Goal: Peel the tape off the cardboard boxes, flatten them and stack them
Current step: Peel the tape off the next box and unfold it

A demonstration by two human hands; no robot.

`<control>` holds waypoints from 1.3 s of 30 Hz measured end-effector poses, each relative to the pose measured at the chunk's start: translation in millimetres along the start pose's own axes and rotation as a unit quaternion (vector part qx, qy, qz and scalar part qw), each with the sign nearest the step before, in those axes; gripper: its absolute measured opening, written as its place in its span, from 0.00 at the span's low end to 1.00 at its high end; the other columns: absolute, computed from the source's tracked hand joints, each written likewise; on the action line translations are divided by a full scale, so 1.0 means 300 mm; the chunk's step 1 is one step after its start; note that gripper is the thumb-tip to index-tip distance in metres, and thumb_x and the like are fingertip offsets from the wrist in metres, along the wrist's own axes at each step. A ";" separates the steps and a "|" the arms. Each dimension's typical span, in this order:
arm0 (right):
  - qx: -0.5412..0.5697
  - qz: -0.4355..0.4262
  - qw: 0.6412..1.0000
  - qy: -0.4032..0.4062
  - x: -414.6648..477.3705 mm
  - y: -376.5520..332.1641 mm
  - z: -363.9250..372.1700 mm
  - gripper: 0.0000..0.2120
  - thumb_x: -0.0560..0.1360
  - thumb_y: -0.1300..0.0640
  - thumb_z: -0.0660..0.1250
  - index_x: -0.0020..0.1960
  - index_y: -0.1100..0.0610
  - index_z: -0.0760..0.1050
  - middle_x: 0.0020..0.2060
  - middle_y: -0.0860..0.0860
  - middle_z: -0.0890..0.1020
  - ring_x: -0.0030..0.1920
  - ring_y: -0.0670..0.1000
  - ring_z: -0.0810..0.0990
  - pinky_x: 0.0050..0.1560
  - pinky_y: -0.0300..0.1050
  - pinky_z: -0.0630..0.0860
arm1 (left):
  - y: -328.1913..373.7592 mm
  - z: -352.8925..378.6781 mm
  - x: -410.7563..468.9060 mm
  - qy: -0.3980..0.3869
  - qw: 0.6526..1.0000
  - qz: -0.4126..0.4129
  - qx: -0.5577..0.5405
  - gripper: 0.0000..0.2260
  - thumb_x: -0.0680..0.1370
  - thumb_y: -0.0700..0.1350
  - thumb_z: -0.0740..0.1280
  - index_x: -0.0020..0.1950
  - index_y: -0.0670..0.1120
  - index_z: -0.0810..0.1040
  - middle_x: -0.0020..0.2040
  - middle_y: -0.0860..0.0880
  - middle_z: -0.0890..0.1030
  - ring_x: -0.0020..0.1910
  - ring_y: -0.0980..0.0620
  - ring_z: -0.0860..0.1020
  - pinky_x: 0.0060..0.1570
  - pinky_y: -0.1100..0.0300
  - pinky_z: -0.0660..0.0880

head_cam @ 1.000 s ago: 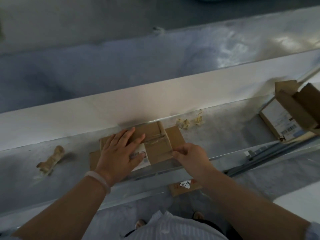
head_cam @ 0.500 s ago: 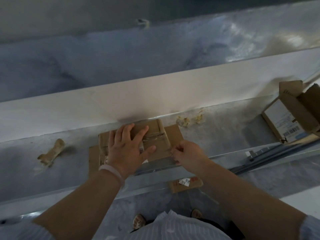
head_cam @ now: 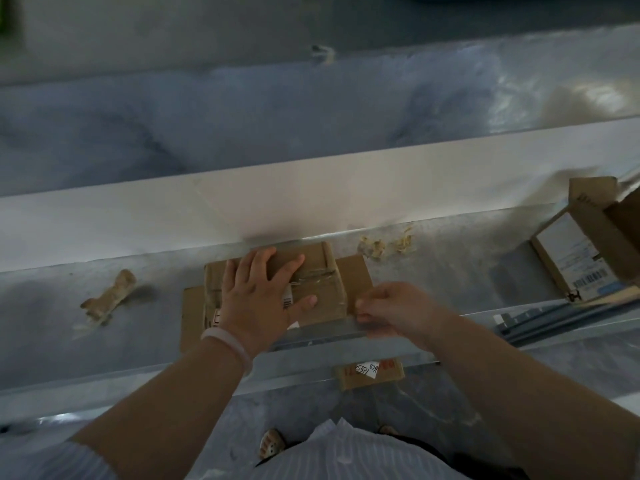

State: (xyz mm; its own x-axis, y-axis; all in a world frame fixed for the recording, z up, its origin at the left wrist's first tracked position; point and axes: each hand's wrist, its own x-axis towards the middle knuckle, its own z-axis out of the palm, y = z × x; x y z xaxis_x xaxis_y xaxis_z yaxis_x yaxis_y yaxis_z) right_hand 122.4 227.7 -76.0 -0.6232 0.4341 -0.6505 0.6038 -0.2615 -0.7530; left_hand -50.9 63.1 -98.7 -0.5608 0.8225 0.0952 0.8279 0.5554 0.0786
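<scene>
Pin box (head_cam: 325, 292) hard where sitting, mid-bench on flattened cardboard (head_cam: 356, 271); pull tape (head_cam: 313, 273) low and slow along the seam to avoid shredding. Left hand (head_cam: 258, 299): flat, fingers spread, pressing down on box top. Right hand (head_cam: 394, 310): fingers curled tight, pinching at box's near right corner, probably a tape end, too dim to confirm.

Worn kit: light shirt (head_cam: 346, 455) with fine stripes, short-sleeved. Left sleeve (head_cam: 79, 460) hem shows at the lower-left corner, same striped fabric. Forearms uncovered. Left hand (head_cam: 256, 299) and right hand (head_cam: 398, 310) bare. Pale, smooth, rounded band (head_cam: 227, 344) on the left wrist. Dark garment (head_cam: 467, 459) below the shirt hem. Open-toed sandal (head_cam: 272, 443), toes visible; details too dim to tell.
</scene>
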 end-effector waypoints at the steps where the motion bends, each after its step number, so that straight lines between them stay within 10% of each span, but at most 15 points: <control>1: -0.018 0.000 1.000 0.001 0.002 0.014 0.012 0.04 0.73 0.59 0.73 0.46 0.58 0.80 0.44 0.57 0.84 0.47 0.53 0.84 0.52 0.52 0.82 | -0.001 0.002 0.000 -0.002 1.000 -0.001 0.001 0.32 0.71 0.74 0.48 0.70 0.62 0.66 0.68 0.45 0.67 0.68 0.41 0.65 0.66 0.37 0.61; 7: -0.262 -0.092 0.948 0.154 -0.006 0.032 0.100 0.09 0.72 0.45 0.72 0.46 0.49 0.81 0.39 0.45 0.82 0.43 0.45 0.80 0.43 0.39 0.74 | 0.004 -0.001 0.001 -0.003 1.000 -0.003 0.001 0.33 0.70 0.74 0.48 0.70 0.61 0.66 0.69 0.45 0.67 0.68 0.42 0.65 0.66 0.37 0.60; 17: -0.445 -0.174 0.866 0.148 -0.035 0.008 0.106 0.11 0.79 0.47 0.61 0.48 0.53 0.77 0.41 0.47 0.78 0.43 0.48 0.76 0.42 0.43 0.73 | 0.005 0.002 0.003 0.011 1.000 0.003 -0.006 0.32 0.71 0.74 0.50 0.69 0.61 0.68 0.68 0.45 0.68 0.67 0.41 0.66 0.66 0.37 0.61; 25: -0.014 -0.038 0.995 0.096 0.001 0.059 0.117 0.07 0.72 0.54 0.73 0.44 0.56 0.79 0.38 0.51 0.85 0.42 0.50 0.85 0.46 0.52 0.83 | 0.006 0.003 0.003 0.006 1.000 0.000 0.001 0.33 0.71 0.74 0.48 0.70 0.60 0.67 0.68 0.45 0.67 0.68 0.41 0.65 0.67 0.37 0.60; 39: 0.160 -0.053 0.975 0.143 0.013 0.095 0.144 0.02 0.72 0.59 0.74 0.44 0.54 0.83 0.42 0.53 0.86 0.45 0.51 0.85 0.49 0.47 0.82 | 0.005 0.001 0.004 0.003 1.000 -0.001 0.000 0.33 0.70 0.74 0.50 0.70 0.60 0.67 0.68 0.45 0.66 0.68 0.41 0.64 0.67 0.37 0.60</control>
State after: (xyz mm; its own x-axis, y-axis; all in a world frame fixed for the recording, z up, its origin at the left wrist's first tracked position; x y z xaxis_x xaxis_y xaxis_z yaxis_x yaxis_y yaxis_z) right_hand 115.9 184.8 -104.3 -0.4817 0.6848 -0.5468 0.3284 -0.4374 -0.8372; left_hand -50.4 64.8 -98.8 -0.5631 0.8203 0.1002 0.8264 0.5577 0.0781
